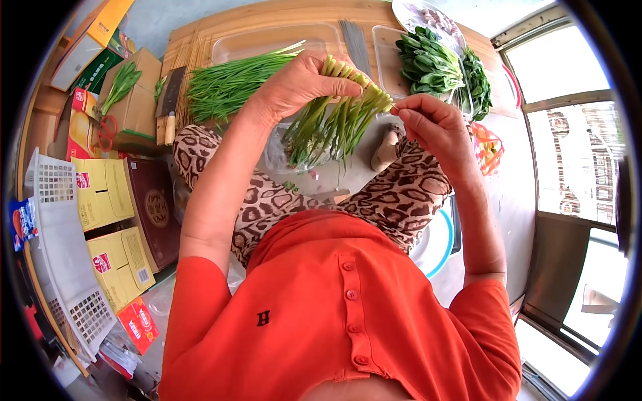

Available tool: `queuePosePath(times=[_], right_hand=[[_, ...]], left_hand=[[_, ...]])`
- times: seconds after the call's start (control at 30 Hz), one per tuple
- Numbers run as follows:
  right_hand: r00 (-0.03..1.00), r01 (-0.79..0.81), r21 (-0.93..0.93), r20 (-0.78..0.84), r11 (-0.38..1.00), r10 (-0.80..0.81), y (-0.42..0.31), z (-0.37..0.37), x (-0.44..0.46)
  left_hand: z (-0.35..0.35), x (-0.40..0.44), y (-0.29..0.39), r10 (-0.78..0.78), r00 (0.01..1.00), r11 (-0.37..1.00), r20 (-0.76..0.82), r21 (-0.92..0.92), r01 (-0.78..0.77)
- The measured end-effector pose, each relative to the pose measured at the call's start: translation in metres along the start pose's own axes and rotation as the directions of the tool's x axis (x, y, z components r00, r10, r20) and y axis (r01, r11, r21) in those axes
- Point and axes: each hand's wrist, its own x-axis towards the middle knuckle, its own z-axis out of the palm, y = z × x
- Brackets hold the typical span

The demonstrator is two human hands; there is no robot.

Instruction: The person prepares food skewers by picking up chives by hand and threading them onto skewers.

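Observation:
My left hand (311, 80) is closed round a row of green leafy stems (334, 130), raised above my lap. Their pale cut ends lie side by side along the top, and the leaves hang down. At the right end of this row, my right hand (431, 123) pinches the tip of a thin skewer (394, 105) between thumb and fingers. Most of the skewer is hidden among the stems. Behind my left hand, a pile of long green chives (234, 79) lies on the wooden table (267, 19).
Bamboo skewers (189, 53), a cleaver (172, 93), metal skewers (354, 43) and a clear plastic tray (231, 45) are on the table. Leafy greens (428, 60) sit at the right, near a plate (408, 10). Boxes (110, 194) and a white basket (57, 234) stand left.

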Motion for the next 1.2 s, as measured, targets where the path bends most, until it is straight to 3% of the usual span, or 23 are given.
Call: queuePosePath(times=[0.2,0.6,0.77,0.93,1.2], right_hand=[[1.0,-0.015,0.032,0.002,0.999,0.015,0.008,-0.002,-0.002],[0.999,-0.045,0.146,-0.013,0.988,0.047,0.021,-0.003,-0.004],[0.997,-0.071,0.192,-0.017,0.979,0.075,0.024,-0.011,-0.004],[0.997,-0.08,0.217,0.014,0.973,0.079,0.031,-0.01,-0.003],[0.996,-0.084,0.234,0.007,0.969,0.085,0.043,-0.009,-0.001]], left_hand=[[0.008,0.007,-0.01,0.001,0.999,0.998,-0.051,-0.07,-0.004],[0.015,0.011,-0.006,-0.045,0.998,0.997,0.049,-0.059,0.048],[0.011,0.004,-0.004,-0.09,0.995,0.957,-0.038,-0.28,0.075],[0.006,0.006,-0.012,-0.051,0.999,0.977,0.01,-0.207,0.052],[0.005,0.01,-0.02,-0.139,0.989,0.961,0.043,-0.234,0.146]])
